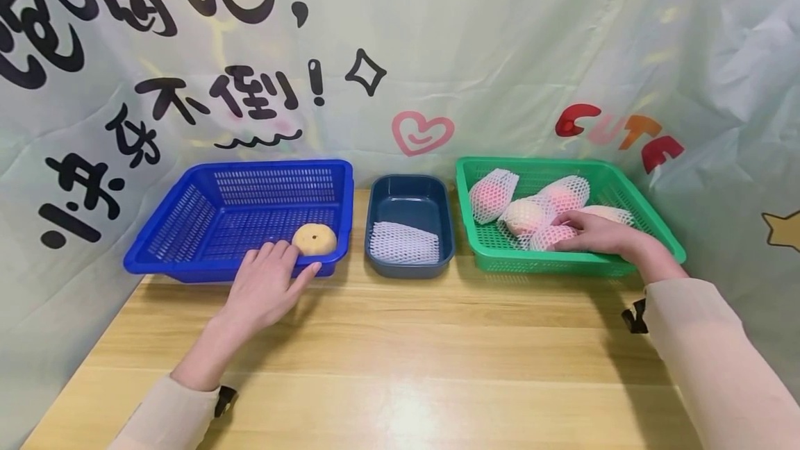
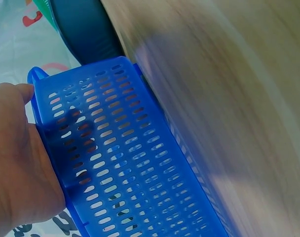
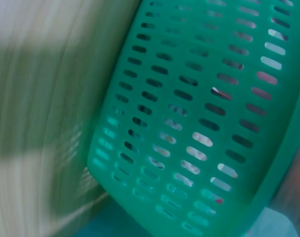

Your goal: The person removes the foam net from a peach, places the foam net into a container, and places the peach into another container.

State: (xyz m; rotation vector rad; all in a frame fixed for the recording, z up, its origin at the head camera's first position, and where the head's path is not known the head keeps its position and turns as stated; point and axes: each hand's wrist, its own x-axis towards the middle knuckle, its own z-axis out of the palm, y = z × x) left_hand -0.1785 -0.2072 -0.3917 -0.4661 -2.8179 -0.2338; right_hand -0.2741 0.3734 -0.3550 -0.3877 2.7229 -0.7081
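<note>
My left hand (image 1: 265, 283) rests over the front rim of the blue basket (image 1: 181, 266), its fingers just inside and its thumb along the rim's outside. Right by its fingertips lies a round yellow fruit (image 1: 314, 239) with a dark dimple on top, bare of any sleeve. My right hand (image 1: 600, 236) reaches over the front rim of the green basket (image 1: 550, 264). Between its thumb and fingers it holds a fruit in a foam net (image 1: 546, 237), partly covered by the hand. In the right wrist view the basket wall (image 3: 189, 108) hides most of that hand.
Several more netted fruits, one a pinkish netted fruit (image 1: 492, 196), lie in the green basket. Between the baskets stands a dark blue tray (image 1: 409, 193) with a white foam net (image 1: 404, 243) in it. A printed cloth (image 1: 500, 54) hangs behind the wooden table (image 1: 400, 353).
</note>
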